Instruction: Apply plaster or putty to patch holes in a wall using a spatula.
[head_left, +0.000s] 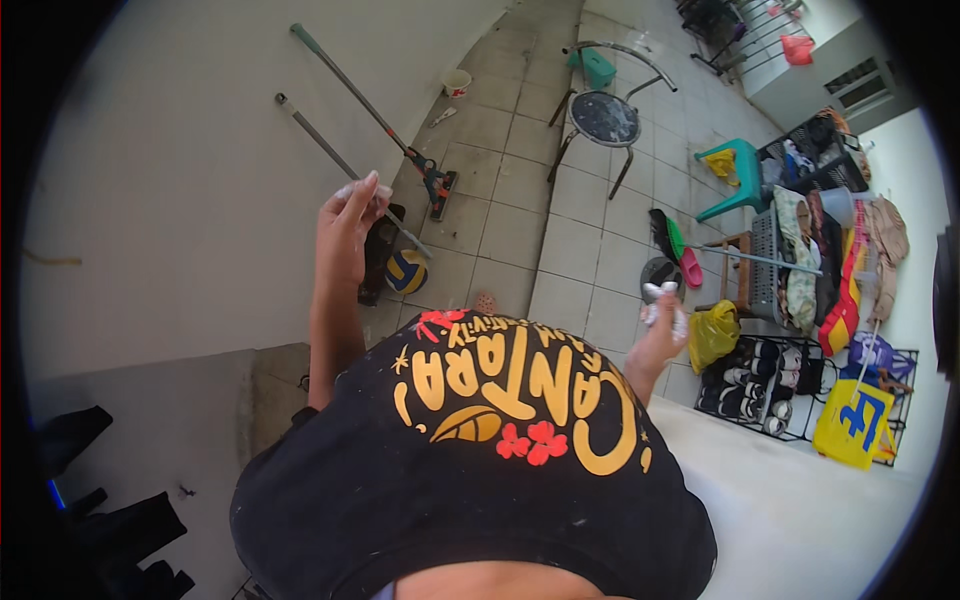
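Observation:
My left hand is raised in front of the left wall, fingers drawn together with white material on the tips; I cannot tell if anything is held. Behind it are two long-handled poles, one a squeegee-like mop, and a blue-and-yellow ball on the tiles. My right hand is curled at the right, its fingertips coated or wrapped in white I cannot make out, near a yellow bag. Between them is my black printed T-shirt.
A metal stool stands on the tiled floor. At right are a teal stool, loaded crates, a shoe rack, slippers and yellow signage. A small bucket is by the left wall.

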